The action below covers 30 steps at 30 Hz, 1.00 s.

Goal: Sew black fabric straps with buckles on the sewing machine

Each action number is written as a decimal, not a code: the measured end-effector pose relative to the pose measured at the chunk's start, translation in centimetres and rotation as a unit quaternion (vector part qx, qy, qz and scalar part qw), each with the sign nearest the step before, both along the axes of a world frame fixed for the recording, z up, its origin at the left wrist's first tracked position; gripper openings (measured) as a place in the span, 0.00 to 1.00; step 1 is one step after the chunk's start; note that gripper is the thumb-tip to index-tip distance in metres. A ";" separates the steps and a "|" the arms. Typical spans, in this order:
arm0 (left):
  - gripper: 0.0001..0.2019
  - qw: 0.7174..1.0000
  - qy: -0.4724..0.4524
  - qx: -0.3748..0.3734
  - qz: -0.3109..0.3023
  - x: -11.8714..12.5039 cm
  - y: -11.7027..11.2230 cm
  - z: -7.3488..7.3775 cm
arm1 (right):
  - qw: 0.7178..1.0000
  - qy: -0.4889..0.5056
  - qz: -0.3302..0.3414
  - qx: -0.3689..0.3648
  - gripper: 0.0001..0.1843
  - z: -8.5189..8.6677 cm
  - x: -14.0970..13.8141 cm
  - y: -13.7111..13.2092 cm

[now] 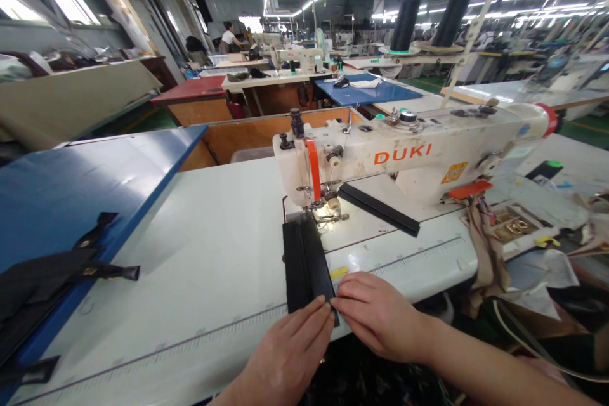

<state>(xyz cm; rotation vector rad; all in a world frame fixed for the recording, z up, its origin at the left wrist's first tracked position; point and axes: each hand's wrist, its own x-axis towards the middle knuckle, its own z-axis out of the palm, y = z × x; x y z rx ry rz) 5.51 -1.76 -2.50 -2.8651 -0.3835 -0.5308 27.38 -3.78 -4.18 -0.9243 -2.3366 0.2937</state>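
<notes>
A black fabric strip (pixel 303 263) lies on the white sewing table (pixel 209 254), its far end under the presser foot (pixel 328 212) of a white DUKI sewing machine (pixel 409 152). My left hand (pixel 290 352) and my right hand (pixel 378 314) meet at the strip's near end, fingertips pinching its corner by the table's front edge. A second black strip (pixel 380 209) lies diagonally on the machine bed behind the needle.
A blue board (pixel 85 184) on the left carries black strap pieces (pixel 57 273). Two dark thread cones (pixel 428 16) stand on a rack behind the machine. Metal buckles (pixel 516 226) and scraps lie at the right. Other sewing stations and a distant person (pixel 229 37) fill the background.
</notes>
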 end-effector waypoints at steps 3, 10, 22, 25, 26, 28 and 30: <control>0.17 1.000 0.001 -0.014 0.007 -0.4 -0.1 -0.6 | 0.999 -0.036 0.007 -0.009 0.14 0.3 0.0 0.1; 0.18 0.997 -0.034 -0.022 0.070 -0.5 -0.8 -1.0 | 0.996 -0.089 0.015 -0.018 0.14 0.6 0.0 -0.1; 0.19 0.997 -0.037 0.038 0.052 -0.5 -0.7 -0.1 | 0.993 -0.114 0.013 0.006 0.16 1.0 0.0 -0.4; 0.19 0.998 -0.023 0.038 0.047 -0.4 -0.6 0.3 | 0.993 -0.119 0.018 0.019 0.17 1.1 0.0 -0.4; 0.20 0.998 -0.017 0.038 0.047 -0.4 -0.6 0.4 | 0.992 -0.122 0.019 0.022 0.17 1.1 0.0 -0.3; 0.20 0.998 0.001 0.037 0.046 -0.6 -0.4 0.6 | 0.991 -0.127 0.021 0.021 0.16 1.1 0.1 -0.1; 0.20 0.998 0.028 0.026 0.051 -0.8 0.0 0.6 | 0.991 -0.128 0.019 0.019 0.16 1.0 0.1 0.4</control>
